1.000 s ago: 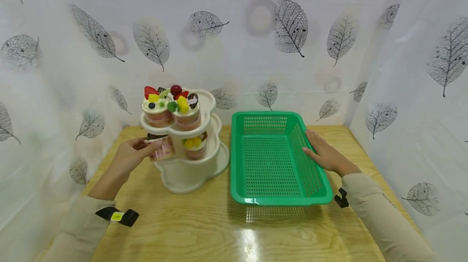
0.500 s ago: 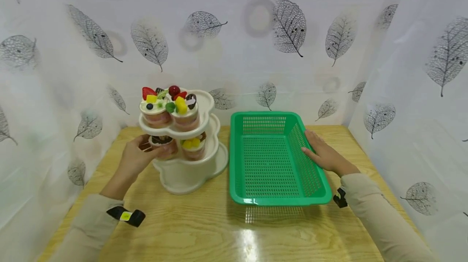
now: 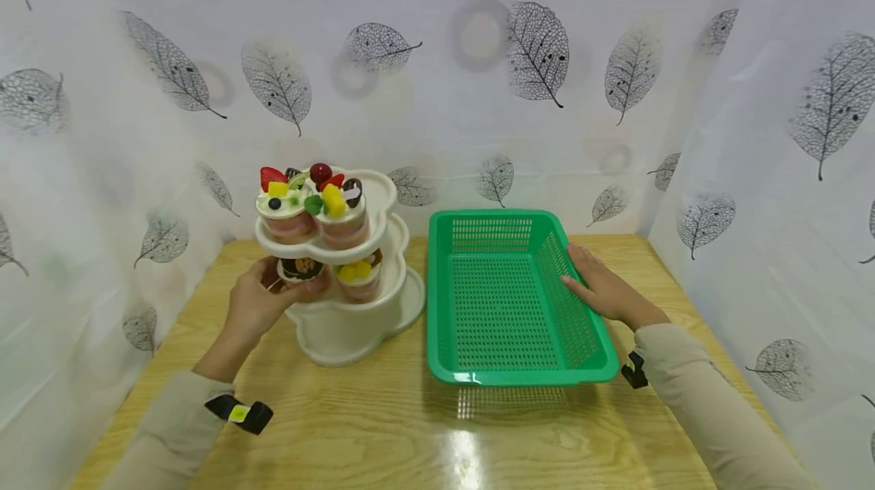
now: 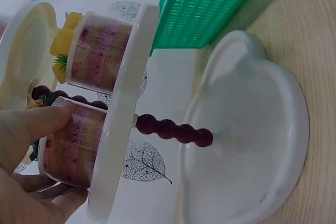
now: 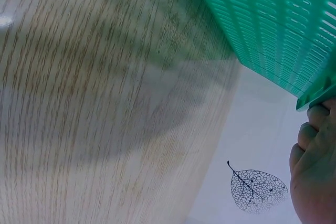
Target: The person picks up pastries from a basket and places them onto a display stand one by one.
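My left hand (image 3: 256,304) grips a layered cake cup (image 3: 301,268) with a dark topping, thumb in front and fingers behind, at the middle tier of a white tiered stand (image 3: 335,349). In the left wrist view this cake cup (image 4: 73,148) has its bottom right at the tier (image 4: 126,98). Beside it stands another cake cup (image 3: 360,289) with yellow fruit pieces. Two fruit-topped cake cups (image 3: 287,226) (image 3: 342,230) stand on the top tier. My right hand (image 3: 611,289) rests on the right rim of a green basket (image 3: 437,300), thumb reaching over the inner side.
The stand and basket are side by side on a wooden table (image 3: 355,429). Dark red beads (image 4: 173,129) form the stand's post over its bottom tier (image 4: 247,135). A white curtain (image 3: 437,95) with leaf prints surrounds the table's back and sides.
My left hand has moved right, bringing the cake cup from the stand's left edge onto the middle tier, beside the other cup. My right hand stays at the basket rim.
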`<state>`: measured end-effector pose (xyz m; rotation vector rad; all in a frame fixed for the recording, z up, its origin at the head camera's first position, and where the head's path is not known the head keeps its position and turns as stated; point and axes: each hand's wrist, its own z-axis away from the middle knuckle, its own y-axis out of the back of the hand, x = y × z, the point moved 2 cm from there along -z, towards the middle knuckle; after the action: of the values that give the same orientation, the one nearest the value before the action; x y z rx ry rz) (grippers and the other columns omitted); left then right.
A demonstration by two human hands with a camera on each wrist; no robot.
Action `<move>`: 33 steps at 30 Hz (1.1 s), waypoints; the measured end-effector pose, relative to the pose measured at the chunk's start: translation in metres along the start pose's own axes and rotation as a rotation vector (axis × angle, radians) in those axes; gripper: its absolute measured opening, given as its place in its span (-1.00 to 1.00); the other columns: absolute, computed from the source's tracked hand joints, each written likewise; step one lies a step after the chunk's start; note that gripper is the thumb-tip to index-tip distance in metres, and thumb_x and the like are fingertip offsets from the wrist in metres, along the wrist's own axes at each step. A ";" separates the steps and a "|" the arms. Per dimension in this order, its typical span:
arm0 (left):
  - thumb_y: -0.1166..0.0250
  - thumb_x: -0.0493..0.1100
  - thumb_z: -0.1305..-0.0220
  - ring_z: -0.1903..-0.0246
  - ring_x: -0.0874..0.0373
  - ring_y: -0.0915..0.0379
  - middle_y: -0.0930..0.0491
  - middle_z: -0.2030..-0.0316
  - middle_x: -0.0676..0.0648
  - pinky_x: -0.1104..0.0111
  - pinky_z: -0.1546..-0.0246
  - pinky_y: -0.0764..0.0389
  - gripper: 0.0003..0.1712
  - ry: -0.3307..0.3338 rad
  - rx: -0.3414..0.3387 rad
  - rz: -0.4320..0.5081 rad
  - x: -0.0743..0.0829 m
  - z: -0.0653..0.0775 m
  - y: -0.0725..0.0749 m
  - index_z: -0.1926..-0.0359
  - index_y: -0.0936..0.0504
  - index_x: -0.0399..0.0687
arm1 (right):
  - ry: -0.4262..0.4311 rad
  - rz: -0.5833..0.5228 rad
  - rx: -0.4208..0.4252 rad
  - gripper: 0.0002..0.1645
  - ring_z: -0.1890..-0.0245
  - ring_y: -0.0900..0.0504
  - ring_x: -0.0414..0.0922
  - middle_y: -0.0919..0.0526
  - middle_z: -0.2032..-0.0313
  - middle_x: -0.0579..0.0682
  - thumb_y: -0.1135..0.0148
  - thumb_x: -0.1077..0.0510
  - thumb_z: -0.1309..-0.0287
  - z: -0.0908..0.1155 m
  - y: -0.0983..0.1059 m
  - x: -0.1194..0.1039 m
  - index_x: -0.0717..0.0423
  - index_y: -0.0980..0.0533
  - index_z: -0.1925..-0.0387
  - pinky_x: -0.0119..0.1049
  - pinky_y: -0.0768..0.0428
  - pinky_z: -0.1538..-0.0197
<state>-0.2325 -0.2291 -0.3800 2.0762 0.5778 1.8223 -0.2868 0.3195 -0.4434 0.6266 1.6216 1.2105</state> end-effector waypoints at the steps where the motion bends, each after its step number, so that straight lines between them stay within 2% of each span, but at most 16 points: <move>1: -0.42 -0.05 -0.15 -0.25 -0.23 -0.26 -0.31 -0.26 -0.40 0.01 -0.23 -0.38 -0.06 0.001 0.000 -0.006 0.000 0.000 0.000 -0.39 -0.15 -0.37 | 0.000 0.001 0.000 -0.13 -0.46 0.26 0.27 0.25 -0.48 0.27 0.19 -0.15 -0.46 0.000 0.000 0.000 0.24 0.26 -0.49 0.23 0.21 -0.43; 10: -0.39 0.01 -0.18 -0.22 -0.17 -0.33 -0.36 -0.24 -0.35 0.05 -0.18 -0.44 -0.12 -0.009 -0.002 -0.059 0.001 0.001 0.000 -0.37 -0.21 -0.31 | 0.003 -0.008 0.002 -0.12 -0.46 0.27 0.26 0.24 -0.48 0.28 0.18 -0.15 -0.46 -0.001 0.000 0.000 0.25 0.26 -0.49 0.21 0.24 -0.43; 21: -0.39 -0.02 -0.18 -0.24 -0.22 -0.28 -0.30 -0.27 -0.39 0.02 -0.21 -0.41 -0.06 0.015 -0.021 -0.024 0.004 0.001 -0.001 -0.41 -0.13 -0.33 | 0.002 0.002 0.001 -0.12 -0.46 0.27 0.26 0.24 -0.48 0.28 0.19 -0.15 -0.46 -0.001 0.000 0.001 0.25 0.26 -0.49 0.22 0.22 -0.43; 26: -0.38 -0.02 -0.19 -0.21 -0.21 -0.31 -0.32 -0.26 -0.40 0.07 -0.17 -0.46 -0.07 0.015 -0.016 -0.060 0.003 0.000 -0.002 -0.41 -0.13 -0.33 | 0.002 0.007 -0.003 -0.11 -0.45 0.26 0.28 0.22 -0.47 0.30 0.16 -0.16 -0.45 -0.002 0.002 0.000 0.25 0.23 -0.49 0.24 0.19 -0.42; 33: -0.37 0.01 -0.19 -0.21 -0.27 -0.32 -0.33 -0.24 -0.43 0.00 -0.16 -0.45 -0.07 -0.013 -0.029 -0.105 0.004 -0.001 -0.001 -0.40 -0.14 -0.36 | -0.014 -0.014 -0.021 -0.09 -0.44 0.26 0.32 0.18 -0.46 0.35 0.10 -0.17 -0.42 -0.006 0.009 -0.001 0.26 0.17 -0.48 0.31 0.19 -0.38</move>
<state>-0.2335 -0.2261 -0.3770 1.9979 0.6401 1.7478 -0.2930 0.3200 -0.4344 0.6082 1.5967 1.2086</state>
